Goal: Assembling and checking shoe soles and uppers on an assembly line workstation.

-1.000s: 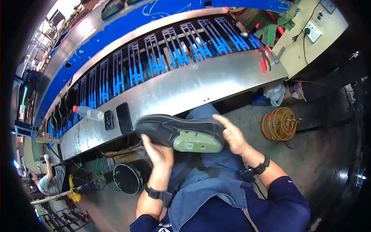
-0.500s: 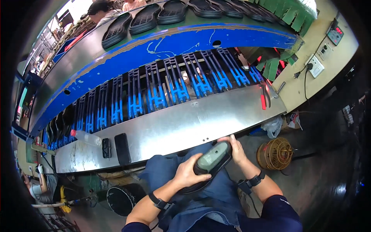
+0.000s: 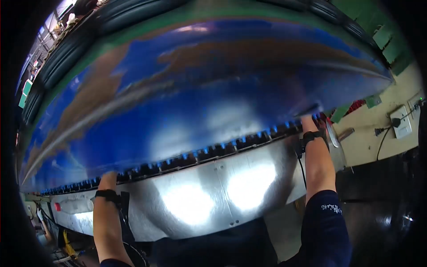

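My left hand (image 3: 108, 180) reaches under the lower edge of the blue panel (image 3: 204, 107), at the left. Farther right, my right hand (image 3: 307, 121) goes in beneath the same edge. The panel hides the fingers of both hands, so what they touch cannot be seen. Between the two arms, a row of blue and black rods (image 3: 195, 156) shows as a narrow strip behind the metal ledge (image 3: 209, 187). Each wrist wears a black strap. The moulded shoe piece held earlier is out of sight.
Black shoe soles (image 3: 133, 17) lie along the green top above the panel, blurred. At right, a metal tool (image 3: 332, 133) lies near my right wrist, and a wall socket (image 3: 401, 121) has a black plug. A bottle's red cap (image 3: 57, 206) shows at the ledge's left.
The view has moved forward and down over the blue panel. Both hands have left my lap, spread apart and gone beneath the panel. The shoe piece they held no longer shows.
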{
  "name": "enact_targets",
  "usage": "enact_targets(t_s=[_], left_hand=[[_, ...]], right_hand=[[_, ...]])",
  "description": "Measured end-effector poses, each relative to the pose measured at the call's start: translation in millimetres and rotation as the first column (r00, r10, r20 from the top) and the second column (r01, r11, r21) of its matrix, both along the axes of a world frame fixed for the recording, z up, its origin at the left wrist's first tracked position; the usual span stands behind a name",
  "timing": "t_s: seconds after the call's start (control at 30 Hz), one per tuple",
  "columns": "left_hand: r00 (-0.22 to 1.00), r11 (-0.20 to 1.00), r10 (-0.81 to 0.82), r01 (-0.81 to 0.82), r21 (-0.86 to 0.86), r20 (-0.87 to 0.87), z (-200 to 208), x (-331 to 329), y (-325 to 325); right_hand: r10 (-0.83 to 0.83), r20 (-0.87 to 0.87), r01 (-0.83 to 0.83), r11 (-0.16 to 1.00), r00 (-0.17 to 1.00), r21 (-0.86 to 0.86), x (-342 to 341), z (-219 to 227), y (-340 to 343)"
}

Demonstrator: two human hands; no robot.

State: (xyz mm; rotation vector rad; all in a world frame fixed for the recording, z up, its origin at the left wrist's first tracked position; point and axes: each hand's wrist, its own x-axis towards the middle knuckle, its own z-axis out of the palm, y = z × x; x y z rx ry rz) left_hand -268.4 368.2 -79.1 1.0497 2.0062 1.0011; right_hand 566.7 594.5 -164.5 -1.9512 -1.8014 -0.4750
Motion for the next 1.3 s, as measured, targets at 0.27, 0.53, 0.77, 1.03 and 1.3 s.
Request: enact_targets(t_s=[0.27,0.53,0.77,1.03,1.3], left_hand=[[0.658,0.887,-0.442,0.220,-0.406,-0.610,38,-19,-95],[0.350,0.427,-0.229,0.875,0.229,-0.908,276,132,-180],[0.470,0.869,-0.041,0.452,0.200,-0.882,395,60,-105],[0.428,0.573,0.038,0.731,0.370,-0.903,392,151,-266],[0.475,0.472,-0.582,0.858,0.202,-0.661,146,250,-526]], right_hand=[[-0.023,-0.399,-0.056,0.981,0.917,-0.185,-121,9,-10],[-0.204,-0.978,-0.243,0.948,0.035,-0.207,-163,115,-217],[0.008,-0.880,-0.501,0.824,0.475,-0.263,-276,114,-431],[0.375,-0.346,-0.461,0.862,0.860,-0.211,-294,136,-472],[0.790,-0.299,-0.742,0.609,0.536,0.279,-337,362,-497]])
